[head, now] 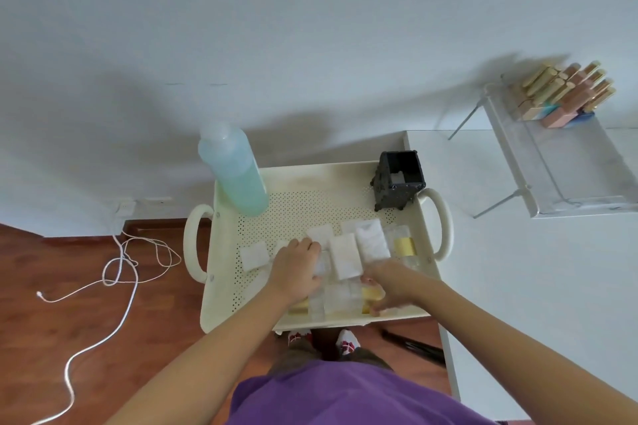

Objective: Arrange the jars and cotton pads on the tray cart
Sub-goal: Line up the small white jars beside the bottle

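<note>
A cream perforated tray cart (297,207) holds several clear square jars and white cotton pads. My left hand (297,269) rests palm down on a clear jar (322,264) near the tray's middle, fingers curled over it. My right hand (386,290), blurred, is at the front right of the tray, touching a jar with a yellow band (371,293). Two white-topped jars (345,255) (373,243) stand between the hands. Another jar with a yellow band (404,247) sits at the right. A loose cotton pad stack (254,256) lies left of my left hand.
A tall bottle of blue liquid (238,169) stands in the tray's back left corner, a black square holder (398,179) in the back right. A white table (518,252) to the right carries a clear shelf (566,162) with gold and pink tubes. A white cord (117,272) lies on the wood floor.
</note>
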